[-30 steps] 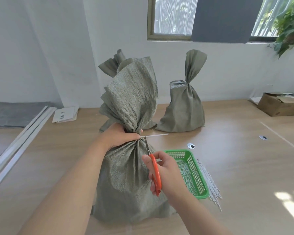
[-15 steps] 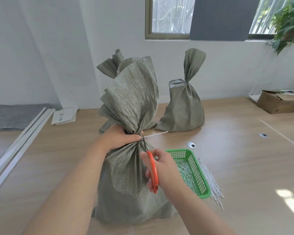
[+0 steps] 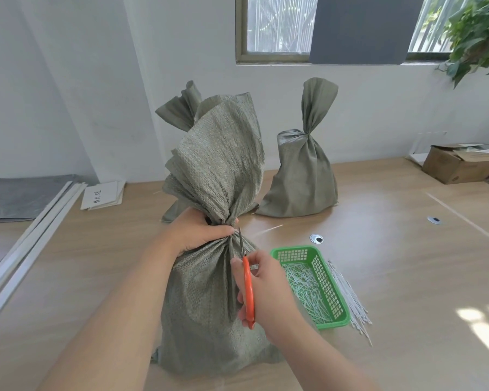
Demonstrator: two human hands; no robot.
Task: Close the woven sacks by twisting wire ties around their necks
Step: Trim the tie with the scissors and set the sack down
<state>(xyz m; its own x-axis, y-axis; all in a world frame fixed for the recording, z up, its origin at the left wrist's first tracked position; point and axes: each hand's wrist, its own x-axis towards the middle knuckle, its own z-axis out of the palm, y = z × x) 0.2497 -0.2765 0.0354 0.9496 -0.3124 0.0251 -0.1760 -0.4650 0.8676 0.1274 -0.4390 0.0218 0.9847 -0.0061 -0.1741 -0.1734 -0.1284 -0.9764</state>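
Orange-handled steel scissors (image 3: 247, 289) have crept higher since a moment ago, and the tail of the thin white wire tie (image 3: 267, 230) looks blurred, perhaps cut free. Leftmost, the left hand (image 3: 201, 235) wraps its fingers round the gathered neck of the grey-green woven sack (image 3: 209, 306) standing on the pale wooden tabletop (image 3: 407, 249). Just right, the right hand (image 3: 268, 292) grips the scissors, blades upright; the tail runs rightward beyond their tips.

You are looking at very little readable writing: the white paper (image 3: 103, 194) by the wall is carrying a few dark handwritten characters, too small to make out, and the cardboard box (image 3: 452, 168) is showing faint print, likewise illegible.
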